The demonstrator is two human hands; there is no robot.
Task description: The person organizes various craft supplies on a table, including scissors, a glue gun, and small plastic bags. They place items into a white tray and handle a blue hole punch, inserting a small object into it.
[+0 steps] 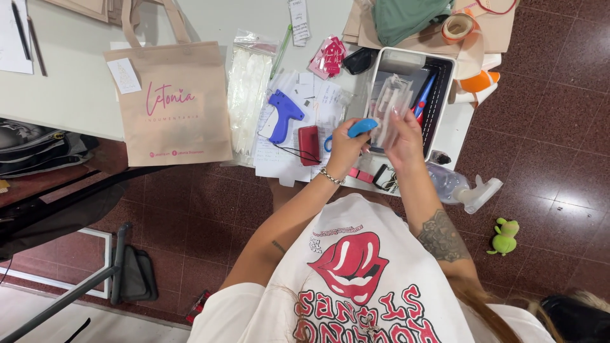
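While hands (346, 147) work, white table (70, 89), reddish tile floor (546, 114).

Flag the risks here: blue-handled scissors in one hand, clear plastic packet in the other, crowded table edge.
1. The left hand holds the blue-handled scissors right beside the right hand, which pinches the clear plastic packet; a slip could probably nick fingers or cut the contents.
2. The spray bottle sits at the table edge and could get knocked to the floor.
3. The red case also lies near the edge by the left forearm, so a sweep may push it off.
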